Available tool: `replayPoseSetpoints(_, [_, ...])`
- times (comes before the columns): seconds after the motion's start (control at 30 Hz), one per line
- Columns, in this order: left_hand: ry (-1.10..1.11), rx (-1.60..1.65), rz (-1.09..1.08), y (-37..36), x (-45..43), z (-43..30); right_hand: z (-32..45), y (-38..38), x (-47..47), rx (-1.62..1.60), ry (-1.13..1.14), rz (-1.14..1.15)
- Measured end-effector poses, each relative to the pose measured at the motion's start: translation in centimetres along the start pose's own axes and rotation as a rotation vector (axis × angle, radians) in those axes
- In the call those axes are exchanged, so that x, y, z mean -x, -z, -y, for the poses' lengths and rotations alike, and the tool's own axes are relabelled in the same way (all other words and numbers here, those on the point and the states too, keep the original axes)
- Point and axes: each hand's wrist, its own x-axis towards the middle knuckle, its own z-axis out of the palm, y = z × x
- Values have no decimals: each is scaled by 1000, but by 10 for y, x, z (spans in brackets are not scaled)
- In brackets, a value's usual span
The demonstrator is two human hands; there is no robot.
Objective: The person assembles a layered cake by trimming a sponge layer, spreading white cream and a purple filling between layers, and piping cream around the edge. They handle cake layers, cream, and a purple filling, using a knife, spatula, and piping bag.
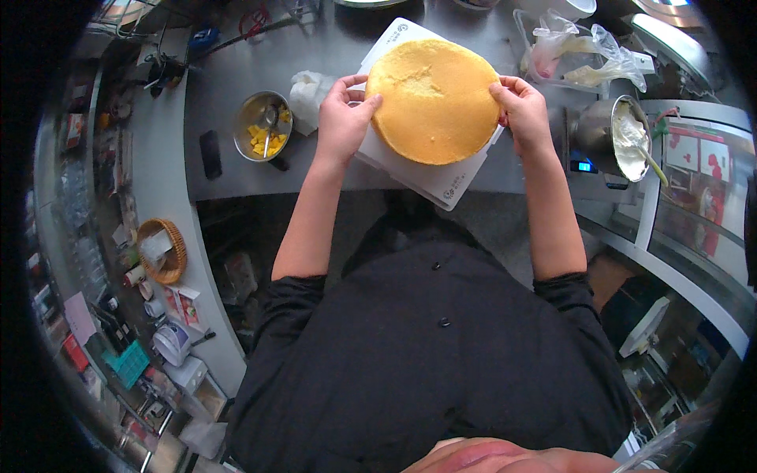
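Both my hands grip a round yellow sponge cake layer [437,118] by its edge. My left hand [346,121] pinches the left side, thumb on top and fingers at the rim. On the opposite side, my right hand [523,115] holds it the same way. The cake's top is golden, with a torn pale patch near the upper middle. Below it lies a white rectangular board [454,188] with printed writing, its lower corner jutting past the table edge. Whether the cake touches the board cannot be made out. Crumpled white paper [309,97] sits just left of my left hand.
On the steel table [378,177], a metal bowl [238,127] of yellow fruit pieces with a spoon stands left, beside a dark phone-like object [210,155]. At right, a metal pot [594,133] of white cream with a spatula stands by a scale display [582,167]. Piping bags [591,59] lie behind.
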Motion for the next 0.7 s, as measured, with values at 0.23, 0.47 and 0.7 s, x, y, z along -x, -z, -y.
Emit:
replayPoseSetpoints(0.23, [-28, -35, -34, 3, -5, 15, -20, -1, -5, 68, -13, -3])
replayPoseSetpoints(0.47, [-68, 5, -241, 26, 0, 43, -20, 9, -1, 239, -7, -15])
replayPoseSetpoints(0.7, [-65, 75, -113, 7, 27, 39, -20, 13, 4, 401, 39, -5])
